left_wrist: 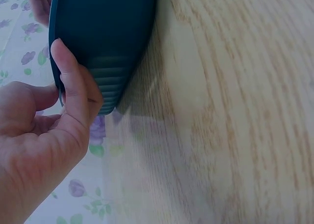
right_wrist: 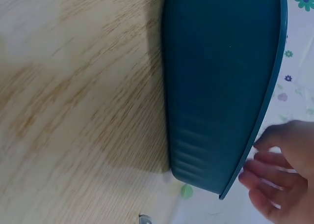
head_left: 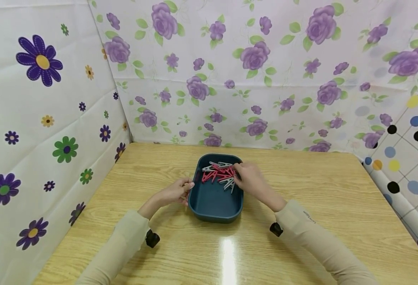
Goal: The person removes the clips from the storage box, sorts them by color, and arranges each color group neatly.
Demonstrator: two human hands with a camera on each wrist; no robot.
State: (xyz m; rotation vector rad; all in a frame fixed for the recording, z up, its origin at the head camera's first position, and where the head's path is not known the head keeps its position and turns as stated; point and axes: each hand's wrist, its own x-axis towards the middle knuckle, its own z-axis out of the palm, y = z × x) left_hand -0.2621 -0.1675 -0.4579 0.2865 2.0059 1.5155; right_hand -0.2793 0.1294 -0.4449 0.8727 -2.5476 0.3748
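Note:
A dark teal plastic bin point(head_left: 215, 204) stands on the wooden table. Red clothespins point(head_left: 223, 172) and grey clothespins point(head_left: 229, 183) lie loosely piled in its far half. At the bin's left side, my left hand point(head_left: 174, 191) grips the rim; in the left wrist view its thumb and fingers point(left_wrist: 73, 81) pinch the wall from both sides. Over the right rim reaches my right hand point(head_left: 250, 179), its fingertips down among the clothespins. The right wrist view shows these fingers point(right_wrist: 272, 172) loosely bent, apart from the thumb, with no clothespin visible between them.
The bare wooden tabletop point(head_left: 308, 186) surrounds the bin. A flowered sheet point(head_left: 209, 95) hangs behind the table, with another patterned sheet point(head_left: 66, 118) along the left and a dotted one point(head_left: 408, 158) along the right.

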